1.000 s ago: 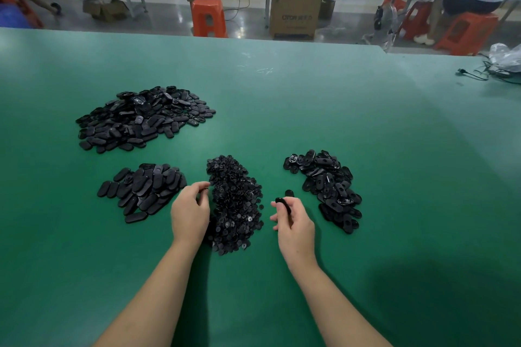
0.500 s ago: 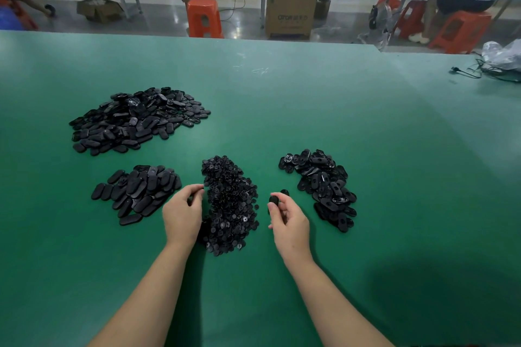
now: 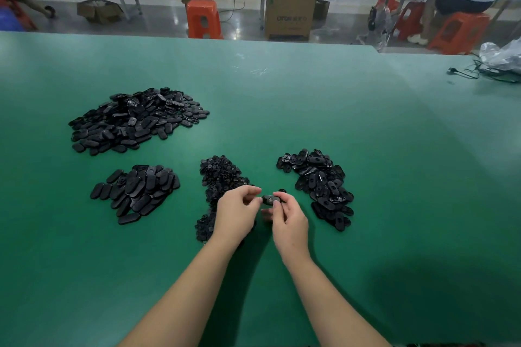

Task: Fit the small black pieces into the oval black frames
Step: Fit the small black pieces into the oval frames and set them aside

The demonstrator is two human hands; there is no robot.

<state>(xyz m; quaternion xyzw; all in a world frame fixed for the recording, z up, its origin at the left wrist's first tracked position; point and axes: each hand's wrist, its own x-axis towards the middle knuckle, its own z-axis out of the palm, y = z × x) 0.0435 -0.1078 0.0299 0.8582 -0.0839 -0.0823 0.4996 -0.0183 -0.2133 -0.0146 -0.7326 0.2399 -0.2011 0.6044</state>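
Both hands have come together since the earlier frames, when they worked apart on either side of the middle heap. Now the left hand and the right hand meet just above the green matte tabletop, sharing one oval black plastic frame. The right hand's thumb and fingers curl round the frame's right end. The left hand's fingertips pinch at its left end; whether they also hold a small piece is too small to tell.

The step in hand appears to be seating a small insert into this frame. The next move probably calls for lining the piece up with the opening and pressing it down with a thumb while the other hand steadies the frame.

No bins or trays are in use; the parts lie in loose heaps on the table. Directly beneath and beyond the left hand sits the heap of small round black pieces. Just right of the held frame lies a heap of open oval frames. Well to the left lies a smaller heap of smooth black ovals, and farther beyond it a large heap of similar ovals. One lone small black piece rests just beyond the right hand's fingertips.
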